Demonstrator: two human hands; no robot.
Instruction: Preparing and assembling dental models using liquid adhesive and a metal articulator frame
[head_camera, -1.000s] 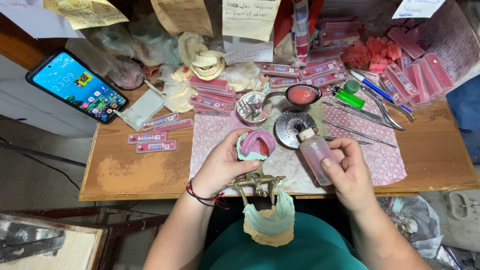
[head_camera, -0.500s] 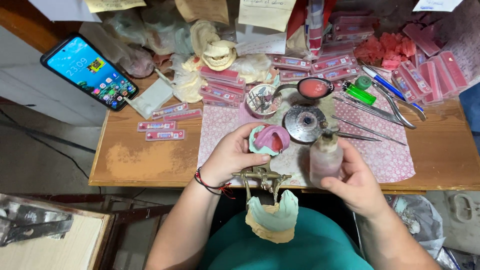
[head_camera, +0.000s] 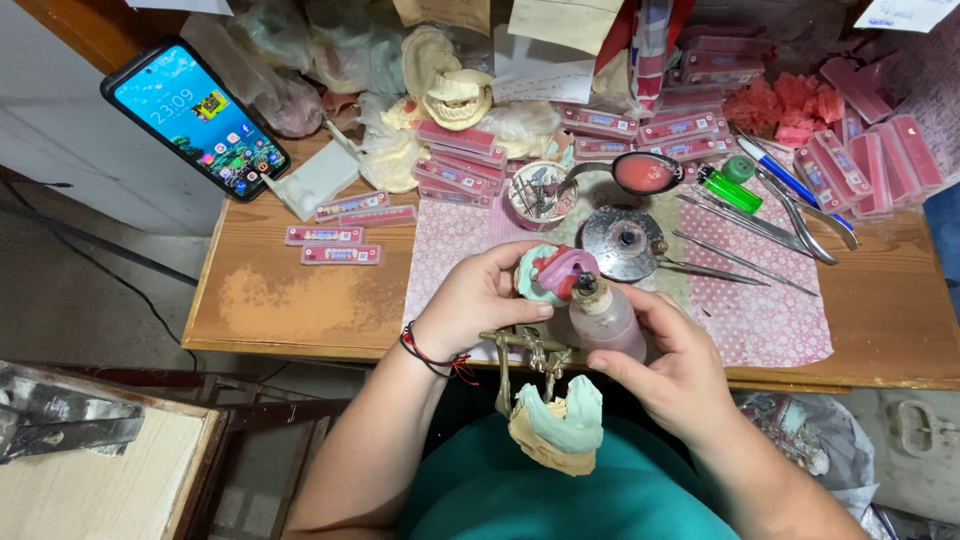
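Note:
My left hand (head_camera: 470, 300) grips a green plaster dental cast with a pink wax rim (head_camera: 553, 272), held over the near edge of the wooden table (head_camera: 290, 300). My right hand (head_camera: 670, 360) holds a small pinkish plastic bottle (head_camera: 606, 315), tilted so its nozzle touches the pink wax. A brass articulator (head_camera: 525, 355) carrying another green and cream cast (head_camera: 558, 430) hangs below my hands, over my lap.
A smartphone (head_camera: 195, 115) leans at the back left. A round metal burner (head_camera: 622, 240), a spoon with pink wax (head_camera: 640, 173), metal tools (head_camera: 745, 225), a green lighter (head_camera: 728, 188), pink tooth strips (head_camera: 335, 235), a small cup (head_camera: 541, 193) and plaster casts (head_camera: 455, 95) crowd the table.
My right hand has brought the bottle left and tipped its nozzle onto the pink wax rim. The left hand keeps holding the cast.

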